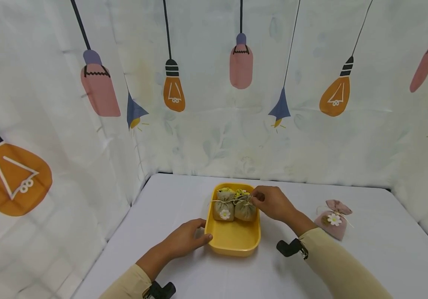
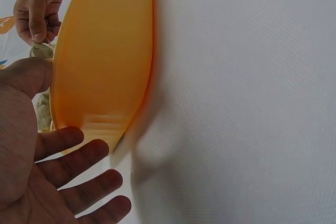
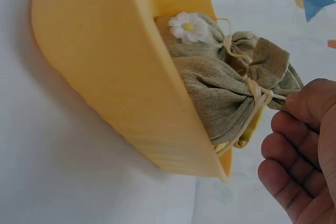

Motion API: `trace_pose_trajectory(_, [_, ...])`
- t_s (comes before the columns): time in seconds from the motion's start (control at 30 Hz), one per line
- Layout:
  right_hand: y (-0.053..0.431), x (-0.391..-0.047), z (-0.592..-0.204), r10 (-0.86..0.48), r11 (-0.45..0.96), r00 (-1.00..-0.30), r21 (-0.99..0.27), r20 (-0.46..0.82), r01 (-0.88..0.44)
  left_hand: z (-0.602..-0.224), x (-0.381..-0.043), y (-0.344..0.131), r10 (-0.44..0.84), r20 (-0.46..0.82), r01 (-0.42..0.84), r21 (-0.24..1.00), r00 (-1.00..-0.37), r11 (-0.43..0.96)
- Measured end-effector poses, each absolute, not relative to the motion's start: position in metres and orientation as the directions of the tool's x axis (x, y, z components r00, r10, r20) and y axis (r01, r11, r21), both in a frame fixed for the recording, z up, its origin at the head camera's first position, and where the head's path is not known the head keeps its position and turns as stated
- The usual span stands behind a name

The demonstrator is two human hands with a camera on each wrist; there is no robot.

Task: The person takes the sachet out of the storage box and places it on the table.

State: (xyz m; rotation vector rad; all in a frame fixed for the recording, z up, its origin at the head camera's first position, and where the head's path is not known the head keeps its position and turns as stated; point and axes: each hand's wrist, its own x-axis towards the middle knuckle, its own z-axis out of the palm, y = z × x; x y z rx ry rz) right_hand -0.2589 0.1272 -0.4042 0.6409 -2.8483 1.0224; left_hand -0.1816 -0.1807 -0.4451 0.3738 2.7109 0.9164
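A yellow plastic tray [image 1: 232,245] stands on the table with two grey-green drawstring pouches at its far end. The left pouch [image 1: 223,204] bears a white flower; the right pouch [image 1: 245,211] sits close beside it. With thumb and forefinger, my right hand [image 1: 274,203] pinches the tied top of the right pouch, as the right wrist view shows at its cord [image 3: 257,94]. My left hand [image 1: 185,239] is at the tray's near left corner, its thumb by the rim and its fingers spread along the outer wall [image 2: 105,51].
A pink drawstring pouch [image 1: 333,220] with a white flower lies on the table to the right. The white tabletop [image 1: 184,195] meets a printed cloth backdrop [image 1: 206,141] behind and at the sides.
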Motion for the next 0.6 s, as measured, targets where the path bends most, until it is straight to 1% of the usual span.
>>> trace_pose_trajectory(0.37, [0.139,-0.253,-0.382,-0.322,0.671,-0.903,-0.604,0.285,-0.430,-0.445,-0.180,-0.180,0.309,-0.153,0.152,0.621,-0.939,0.769])
trace_pose_trajectory(0.6, [0.149,-0.249,-0.370,-0.295,0.692,-0.912,-0.594,0.287,-0.410,-0.444,-0.180,-0.179,0.292,-0.165,0.132,0.617,-0.942,0.776])
